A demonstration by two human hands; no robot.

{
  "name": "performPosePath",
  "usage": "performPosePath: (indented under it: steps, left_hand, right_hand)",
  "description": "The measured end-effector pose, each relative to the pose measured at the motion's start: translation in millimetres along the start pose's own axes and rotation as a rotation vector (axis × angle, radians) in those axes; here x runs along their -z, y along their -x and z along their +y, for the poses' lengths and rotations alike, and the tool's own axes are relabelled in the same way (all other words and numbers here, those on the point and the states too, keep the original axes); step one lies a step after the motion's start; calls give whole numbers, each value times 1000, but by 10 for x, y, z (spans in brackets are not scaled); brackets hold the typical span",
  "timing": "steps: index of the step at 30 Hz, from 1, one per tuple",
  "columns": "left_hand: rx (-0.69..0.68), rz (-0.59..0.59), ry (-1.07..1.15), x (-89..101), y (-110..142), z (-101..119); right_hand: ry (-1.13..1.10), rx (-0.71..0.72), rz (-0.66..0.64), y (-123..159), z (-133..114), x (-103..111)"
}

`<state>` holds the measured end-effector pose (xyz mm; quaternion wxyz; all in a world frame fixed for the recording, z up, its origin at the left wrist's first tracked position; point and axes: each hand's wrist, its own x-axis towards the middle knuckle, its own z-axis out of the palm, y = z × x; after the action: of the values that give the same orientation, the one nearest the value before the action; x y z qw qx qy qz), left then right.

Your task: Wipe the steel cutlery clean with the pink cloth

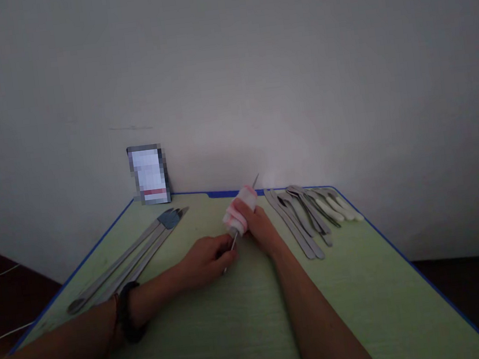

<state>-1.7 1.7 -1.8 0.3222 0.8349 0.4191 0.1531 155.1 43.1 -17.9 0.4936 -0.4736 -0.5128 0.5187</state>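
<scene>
Both my hands on one metal utensil, over the far-middle part of the table.
Left hand: thumb and fingers pinch the utensil's near end, forearm slanting in from the table's left. Right hand: curled round the pink-and-white cloth that wraps the utensil, thumb on top, forearm angling in from the table's near right. Utensil tip pokes out toward the table's far edge.

Pink-white cloth around metal utensil
</scene>
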Motion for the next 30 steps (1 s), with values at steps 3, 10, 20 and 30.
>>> performPosePath:
  steps: [3, 10, 20, 30]
  left_hand:
    - [57, 31, -35, -4, -17, 19]
    - [-46, -112, -104, 51, 20, 74]
    - [-46, -284, 314, 71, 58, -47]
    - [121, -160, 530, 42, -10, -18]
  right_hand:
    - [10, -11, -27, 43, -46, -29]
    - [-269, -77, 161, 3, -46, -15]
    - [-729, -57, 465, -90, -92, 74]
    - [-317, -81, 136, -67, 59, 41]
